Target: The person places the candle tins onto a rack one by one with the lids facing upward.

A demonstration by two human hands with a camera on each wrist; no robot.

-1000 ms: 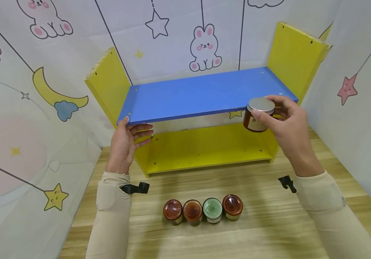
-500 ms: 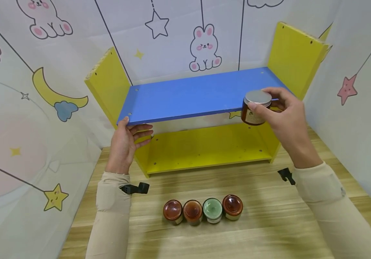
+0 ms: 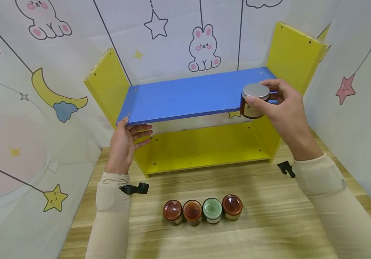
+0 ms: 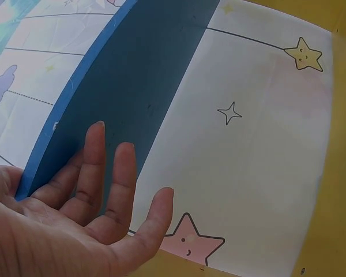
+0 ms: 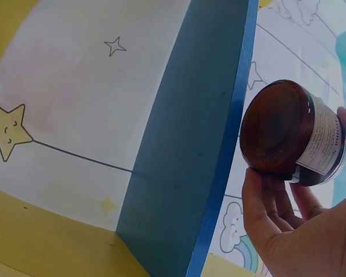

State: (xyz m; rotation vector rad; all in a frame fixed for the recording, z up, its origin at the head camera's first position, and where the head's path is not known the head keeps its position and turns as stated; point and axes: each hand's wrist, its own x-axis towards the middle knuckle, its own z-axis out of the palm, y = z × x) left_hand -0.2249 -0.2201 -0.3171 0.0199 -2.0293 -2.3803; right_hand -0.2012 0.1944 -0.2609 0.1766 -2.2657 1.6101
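Note:
My right hand (image 3: 287, 117) grips an amber glass jar (image 3: 253, 108) with a silver lid and a paper label. The jar is upright at the front edge of the blue shelf board (image 3: 185, 95), near its right end. From below, the right wrist view shows the jar's dark base (image 5: 277, 127) just outside that edge. At the board's left front corner, my left hand (image 3: 123, 145) holds the edge, thumb on top and fingers underneath. Those fingers (image 4: 124, 179) are spread loosely in the left wrist view, the thumb mostly hidden.
Yellow side panels (image 3: 297, 57) rise above both ends of the blue board. A yellow bottom shelf (image 3: 198, 147) lies below it. In front, on the wood-grain table (image 3: 253, 237), several jars stand in a row, including a green jar (image 3: 212, 208). Printed curtains (image 3: 172, 46) surround the unit.
My right hand has raised the jar and shifted it slightly left, toward the blue board's top. The left hand keeps its place at the corner.

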